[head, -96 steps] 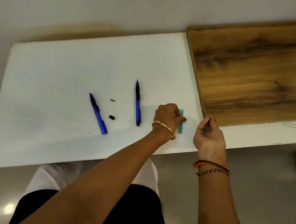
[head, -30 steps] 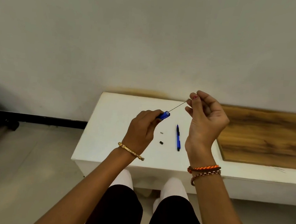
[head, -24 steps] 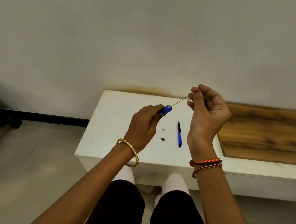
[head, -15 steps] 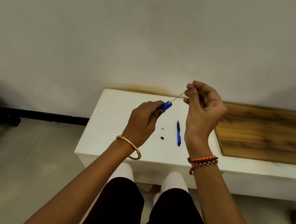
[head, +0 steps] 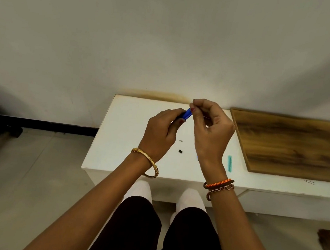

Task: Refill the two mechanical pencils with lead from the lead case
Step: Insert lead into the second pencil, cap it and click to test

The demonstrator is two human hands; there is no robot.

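My left hand is curled round a blue mech. pencil, open end up toward the right. My right hand has fingertips pinched tight at that end; the lead itself is too thin to make out. Both are held above the white table. Below them lie a small grey bit & a black cap. Teal lead case lies near-right, beside the wood board. 2nd pencil is mostly hidden behind my right wrist.
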